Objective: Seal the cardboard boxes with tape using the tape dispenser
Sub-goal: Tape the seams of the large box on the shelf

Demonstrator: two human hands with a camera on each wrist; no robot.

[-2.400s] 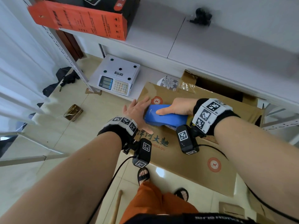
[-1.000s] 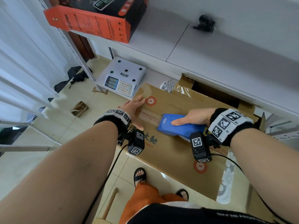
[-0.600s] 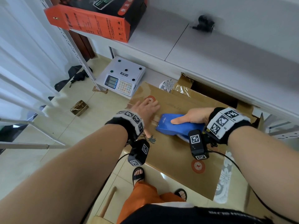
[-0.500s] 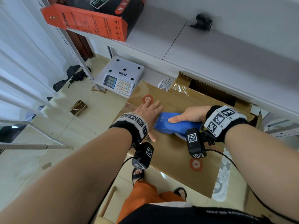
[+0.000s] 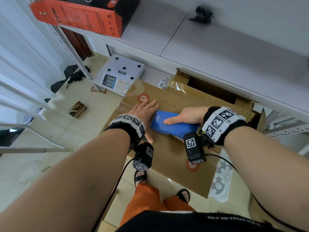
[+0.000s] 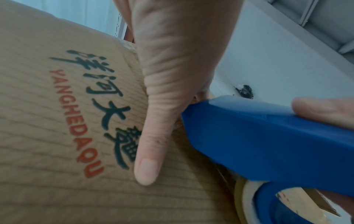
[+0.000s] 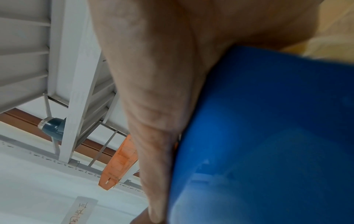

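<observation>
A large brown cardboard box with printed lettering lies closed in front of me on the floor. My right hand grips a blue tape dispenser that rests on the box's top seam; its tape roll shows underneath. In the right wrist view the blue dispenser fills the right side, with my thumb along it. My left hand lies flat on the box top, fingers straight, just left of the dispenser's nose. A strip of tape covers the seam towards the box's far-left end.
A white digital scale sits on the floor beyond the box. A second, open cardboard box stands under the white shelf. An orange-and-black carton lies on the shelf. My sandalled feet are by the box's near edge.
The dispenser was drawn rightwards along the seam, then came back left a little. My left hand moved from the box's far-left end to lie flat right beside the dispenser's nose.
</observation>
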